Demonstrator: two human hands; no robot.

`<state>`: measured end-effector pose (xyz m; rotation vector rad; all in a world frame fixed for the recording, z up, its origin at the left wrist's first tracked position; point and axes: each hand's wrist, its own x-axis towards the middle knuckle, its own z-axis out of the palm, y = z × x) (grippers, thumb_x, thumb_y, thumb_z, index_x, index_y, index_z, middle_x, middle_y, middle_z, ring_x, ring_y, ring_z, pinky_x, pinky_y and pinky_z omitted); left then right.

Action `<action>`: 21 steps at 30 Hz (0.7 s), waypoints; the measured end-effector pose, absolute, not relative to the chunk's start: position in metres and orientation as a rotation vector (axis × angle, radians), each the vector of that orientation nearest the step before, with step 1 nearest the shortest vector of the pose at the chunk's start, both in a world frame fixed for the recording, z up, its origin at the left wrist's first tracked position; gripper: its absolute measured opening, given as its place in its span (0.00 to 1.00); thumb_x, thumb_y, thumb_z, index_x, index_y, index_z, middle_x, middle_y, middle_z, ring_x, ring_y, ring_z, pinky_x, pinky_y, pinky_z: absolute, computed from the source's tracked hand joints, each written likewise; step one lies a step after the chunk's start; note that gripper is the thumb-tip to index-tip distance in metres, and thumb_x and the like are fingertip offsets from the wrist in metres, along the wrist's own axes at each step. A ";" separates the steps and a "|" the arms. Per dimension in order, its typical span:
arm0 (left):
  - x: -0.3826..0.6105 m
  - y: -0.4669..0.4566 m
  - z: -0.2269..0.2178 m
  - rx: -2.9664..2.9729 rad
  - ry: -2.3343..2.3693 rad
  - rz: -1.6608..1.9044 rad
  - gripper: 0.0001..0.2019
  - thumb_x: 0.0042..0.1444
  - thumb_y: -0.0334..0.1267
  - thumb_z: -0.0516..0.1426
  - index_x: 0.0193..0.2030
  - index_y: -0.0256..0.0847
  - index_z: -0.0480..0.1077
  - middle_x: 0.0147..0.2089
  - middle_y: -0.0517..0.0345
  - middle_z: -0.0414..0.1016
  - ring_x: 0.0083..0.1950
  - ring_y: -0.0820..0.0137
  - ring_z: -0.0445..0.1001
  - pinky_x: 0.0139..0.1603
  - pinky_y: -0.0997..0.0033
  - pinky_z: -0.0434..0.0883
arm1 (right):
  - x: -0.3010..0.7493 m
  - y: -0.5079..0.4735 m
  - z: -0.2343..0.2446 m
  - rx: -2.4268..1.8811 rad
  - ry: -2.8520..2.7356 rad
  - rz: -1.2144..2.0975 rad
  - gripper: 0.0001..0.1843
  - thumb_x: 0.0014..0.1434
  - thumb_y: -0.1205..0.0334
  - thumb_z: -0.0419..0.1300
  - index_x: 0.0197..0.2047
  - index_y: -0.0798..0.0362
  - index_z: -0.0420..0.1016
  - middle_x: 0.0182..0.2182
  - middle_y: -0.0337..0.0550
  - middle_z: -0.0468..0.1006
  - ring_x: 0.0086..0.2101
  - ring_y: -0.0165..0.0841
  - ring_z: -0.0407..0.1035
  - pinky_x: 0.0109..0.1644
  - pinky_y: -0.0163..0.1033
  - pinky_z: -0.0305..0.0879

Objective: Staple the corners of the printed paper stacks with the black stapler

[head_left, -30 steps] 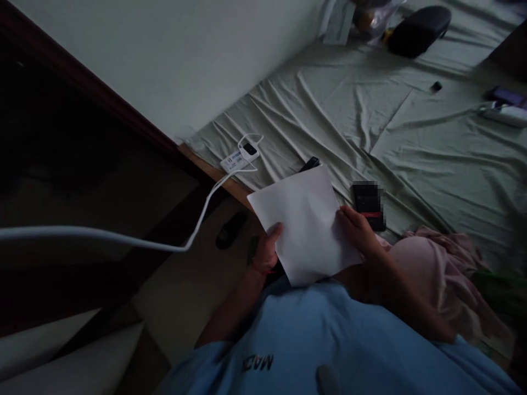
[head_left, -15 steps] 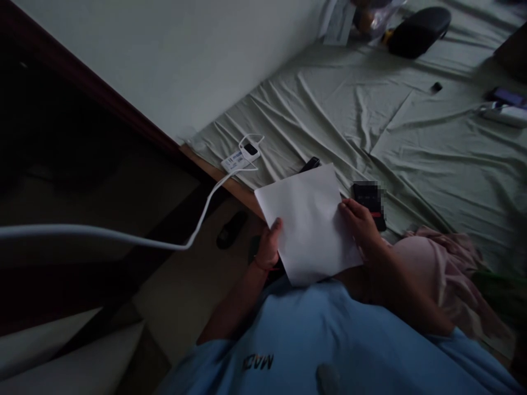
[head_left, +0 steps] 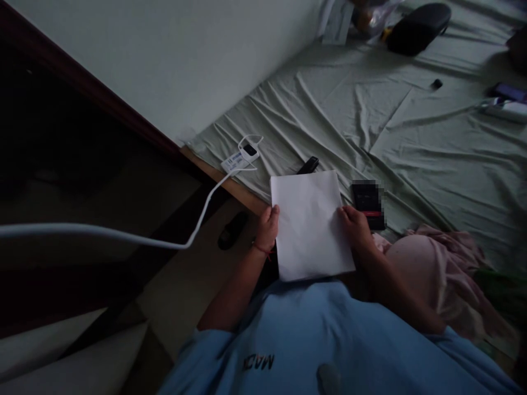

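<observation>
Two hands: left hand (head_left: 268, 226), right hand (head_left: 356, 227), fingers pinching opposite edges of one white paper (head_left: 310, 225), before one blue shirt (head_left: 304, 329). Versus earlier frame: paper rotated, top edge nearer level; one white cable (head_left: 61, 227) unmoved.

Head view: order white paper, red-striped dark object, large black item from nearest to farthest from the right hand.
1. White paper: held by the right hand.
2. Red-striped dark object: just beyond the hand.
3. Large black item: at top right.

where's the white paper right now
In the head view, the paper is just right of centre, held at its sides by the left hand and right hand.
</observation>
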<state>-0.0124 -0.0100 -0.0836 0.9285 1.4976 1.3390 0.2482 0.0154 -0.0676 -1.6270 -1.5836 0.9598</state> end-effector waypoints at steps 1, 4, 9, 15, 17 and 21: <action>-0.013 -0.006 -0.085 0.998 1.512 1.341 0.25 0.58 0.63 0.58 0.32 0.38 0.72 0.29 0.59 0.68 0.33 0.71 0.65 0.36 0.73 0.63 | 0.249 0.016 -0.068 -1.639 -1.586 0.928 0.19 0.61 0.45 0.51 0.26 0.49 0.64 0.20 0.37 0.64 0.25 0.32 0.58 0.31 0.38 0.52; -0.015 0.004 -0.087 1.200 1.579 1.321 0.21 0.62 0.56 0.57 0.31 0.39 0.71 0.27 0.60 0.65 0.31 0.71 0.62 0.35 0.72 0.59 | 0.251 0.016 -0.070 -1.675 -1.595 0.840 0.19 0.61 0.46 0.51 0.25 0.48 0.62 0.20 0.37 0.64 0.25 0.32 0.58 0.31 0.39 0.51; -0.017 0.011 -0.092 1.430 1.739 1.238 0.19 0.67 0.46 0.52 0.26 0.39 0.61 0.23 0.62 0.57 0.27 0.72 0.55 0.32 0.70 0.52 | 0.250 0.011 -0.075 -1.723 -1.617 0.765 0.17 0.63 0.47 0.51 0.31 0.49 0.68 0.24 0.41 0.71 0.26 0.34 0.63 0.33 0.39 0.53; -0.024 0.011 -0.105 1.413 1.691 1.251 0.23 0.67 0.54 0.50 0.26 0.40 0.59 0.25 0.61 0.56 0.28 0.72 0.56 0.32 0.70 0.53 | 0.249 0.007 -0.083 -1.720 -1.646 0.711 0.19 0.65 0.47 0.51 0.38 0.51 0.75 0.29 0.44 0.78 0.29 0.35 0.69 0.35 0.38 0.58; -0.026 0.010 -0.107 1.349 1.655 1.266 0.25 0.65 0.59 0.50 0.27 0.40 0.60 0.26 0.61 0.57 0.29 0.72 0.56 0.33 0.70 0.55 | 0.249 0.008 -0.085 -1.704 -1.665 0.711 0.19 0.64 0.47 0.51 0.37 0.52 0.75 0.28 0.44 0.78 0.29 0.35 0.68 0.35 0.38 0.59; -0.025 0.007 -0.102 1.298 1.668 1.249 0.28 0.63 0.64 0.49 0.28 0.40 0.62 0.26 0.60 0.58 0.29 0.71 0.57 0.32 0.70 0.57 | 0.250 0.009 -0.085 -1.673 -1.658 0.755 0.19 0.63 0.48 0.51 0.36 0.53 0.74 0.27 0.43 0.77 0.27 0.32 0.66 0.34 0.37 0.58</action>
